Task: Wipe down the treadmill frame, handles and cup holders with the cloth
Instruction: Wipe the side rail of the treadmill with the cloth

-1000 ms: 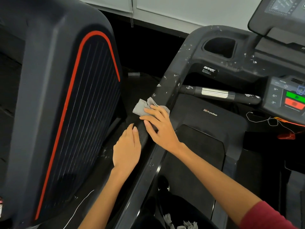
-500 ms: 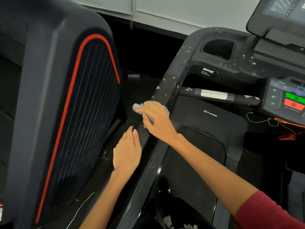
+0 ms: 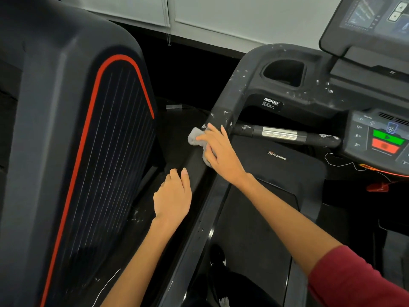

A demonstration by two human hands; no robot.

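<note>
Cloth (image 3: 195, 138): one, grey, crumpled, lying on the sloping left side rail (image 3: 200, 161) of the treadmill frame, just below the junction where the horizontal handle (image 3: 285, 134) meets the rail. Versus 0.5 s ago and 1.0 s ago: cloth and right hand (image 3: 218, 149) sit higher up the rail, closer to that junction; more of the cloth shows at the fingertips than 0.5 s ago. Right hand lies flat on top of the cloth, fingers nearly straight and moderately spread, pressing it onto the rail; a fold of cloth shows under the palm edge. Left hand (image 3: 173, 196) unchanged in place across all three frames: resting against the outer side of the same rail, lower down, fingers together and loosely curved, holding nothing. Hands near each other, not touching. Counts: hands 2; cloth 1; cup holder (image 3: 284, 72) 1 in view, a dark recess in the upper frame; handle with metal sensor band 1; console screen (image 3: 374, 16) 1, upper right; green button (image 3: 387, 136) 1 and red button (image 3: 385, 147) 1 on the control panel. White specks scattered on the upper frame, around the cup holder and on the handle ends. Neighbouring machine housing (image 3: 66, 129) with a red outline, 1, at left. Red sleeve (image 3: 354, 278) on the right arm
</note>
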